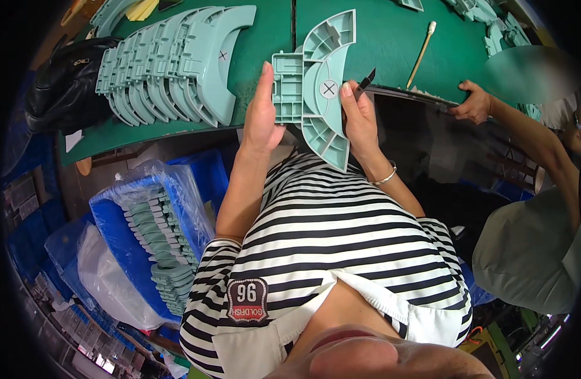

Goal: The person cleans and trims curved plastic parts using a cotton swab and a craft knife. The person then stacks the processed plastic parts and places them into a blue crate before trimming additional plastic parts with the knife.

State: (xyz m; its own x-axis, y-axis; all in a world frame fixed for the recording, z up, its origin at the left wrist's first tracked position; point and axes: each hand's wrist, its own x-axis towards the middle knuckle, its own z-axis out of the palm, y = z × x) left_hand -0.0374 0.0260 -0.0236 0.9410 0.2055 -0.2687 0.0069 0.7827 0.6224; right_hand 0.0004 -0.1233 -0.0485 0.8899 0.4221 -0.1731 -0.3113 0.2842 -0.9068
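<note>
A pale green moulded plastic part (313,107), with a ribbed block on one side and a curved, ribbed wing on the other, is held up before me at the table edge. A round spot with a dark cross marks its middle. My left hand (262,120) grips the block end, fingers straight along its outer side. On the opposite side, my right hand (362,126) is closed on a dark, pointed craft knife (366,82). Its thumb lies against the curved edge of the part. The knife's handle is mostly hidden, and its tip points up and away from the part.
A row of similar parts (170,63) stands on the green table (259,38), beside a black bag (66,85). A cotton swab (422,54) lies farther right. Another person's hand (473,102) rests at the table edge. A blue bin (107,208) of parts stands lower left.
</note>
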